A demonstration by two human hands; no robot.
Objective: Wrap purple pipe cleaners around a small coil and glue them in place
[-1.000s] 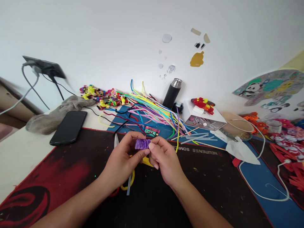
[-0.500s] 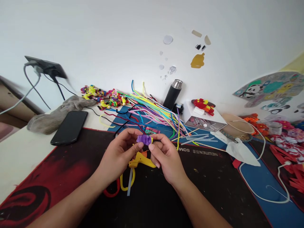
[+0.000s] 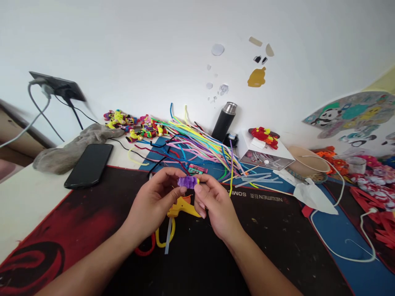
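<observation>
Between my two hands is a small purple coil of pipe cleaner point(image 3: 187, 182) with a bit of yellow at its right end. My left hand point(image 3: 157, 195) pinches its left end between thumb and fingers. At the yellow end, my right hand point(image 3: 212, 199) grips with thumb and forefinger, its other fingers curled. Just below them on the dark mat lies a yellow glue gun point(image 3: 182, 207), partly hidden by my hands, with a clear glue stick point(image 3: 168, 236) poking out towards me. Scissors with red and yellow handles point(image 3: 166, 240) lie beneath it.
Behind my hands spreads a heap of coloured pipe cleaners point(image 3: 200, 146). A black thermos point(image 3: 224, 122) and a white box point(image 3: 267, 152) stand by the wall. Left are a phone point(image 3: 89, 165) and small pipe-cleaner figures point(image 3: 120, 119). Glue sticks point(image 3: 259, 179) and a white cable point(image 3: 333, 253) lie right.
The purple coil has turned slightly in my fingers, and my right fingers have shifted a little on its yellow end. The view has moved very slightly; the rest stays put.
</observation>
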